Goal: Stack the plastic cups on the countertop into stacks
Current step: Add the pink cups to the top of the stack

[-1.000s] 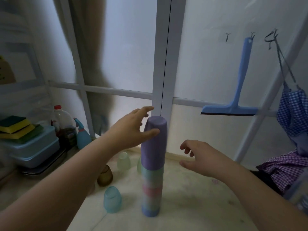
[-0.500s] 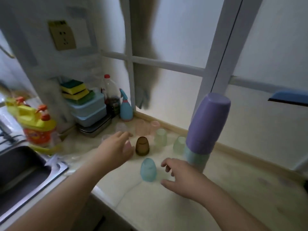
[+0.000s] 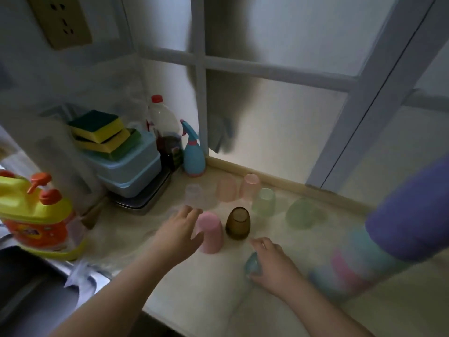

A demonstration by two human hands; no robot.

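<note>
Upturned plastic cups stand loose on the pale countertop [image 3: 218, 283]. My left hand [image 3: 178, 233] wraps its fingers around a pink cup [image 3: 210, 233]. My right hand [image 3: 272, 263] closes over a small blue cup [image 3: 251, 262], which it mostly hides. A brown cup [image 3: 238, 223] stands between the two hands. Behind it are two green cups [image 3: 264, 202] [image 3: 300, 213], two pink cups [image 3: 250, 186] and clear ones [image 3: 193, 194]. At the right a tall stack of cups [image 3: 379, 249], topped by a purple cup, looms blurred near the camera.
Blue lidded boxes [image 3: 128, 166] with sponges on top, a bottle [image 3: 164, 127] and a blue spray bottle [image 3: 193, 154] fill the back left corner. A yellow detergent bottle [image 3: 34, 217] stands beside the sink [image 3: 29, 293] at the left. The frosted window runs behind the counter.
The view swung left and down from the tall stack. My left hand left the stack top and reached the pink cup. My right hand dropped onto the blue cup.
</note>
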